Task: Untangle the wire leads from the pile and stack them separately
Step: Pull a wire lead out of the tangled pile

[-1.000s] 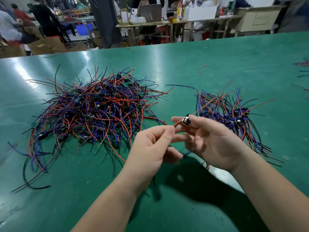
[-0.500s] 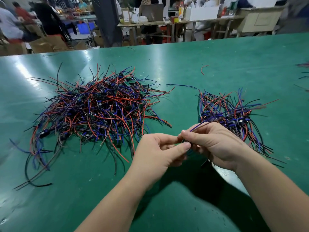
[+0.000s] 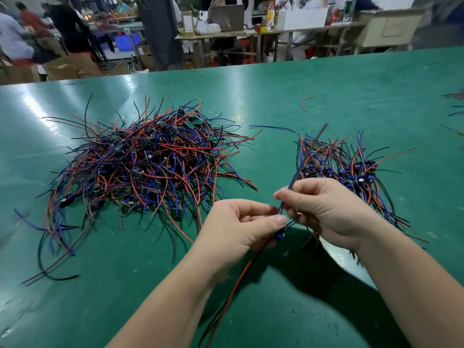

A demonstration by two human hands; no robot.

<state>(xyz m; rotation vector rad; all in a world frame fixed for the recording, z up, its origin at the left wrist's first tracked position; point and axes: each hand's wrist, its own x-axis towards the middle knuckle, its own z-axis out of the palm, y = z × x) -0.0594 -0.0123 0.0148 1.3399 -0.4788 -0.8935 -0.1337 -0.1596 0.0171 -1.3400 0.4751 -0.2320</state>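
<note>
Wire lead [image 3: 279, 236]: held between both hands just above the table; red and black tails hang down towards the person, blue ends stick up past the right hand.
Left hand [image 3: 236, 227]: fingers curled, thumb and forefinger pinching the lead by its small blue part.
Right hand [image 3: 324, 209]: fingers curled, tips pinching the blue ends.
Sorted stack [image 3: 346, 169]: just behind the right hand.
Tangled pile [image 3: 150, 167]: off to the left, well apart from the stack.
Table [image 3: 251, 101]: green, shiny.
Loose red wire [image 3: 305, 102]: lying alone, farther back.

A green table [image 3: 251, 96] is carrying a large tangled pile [image 3: 150, 167] at left and a smaller stack [image 3: 339, 159] at right, with a stray red wire [image 3: 304, 102] lying beyond.
</note>
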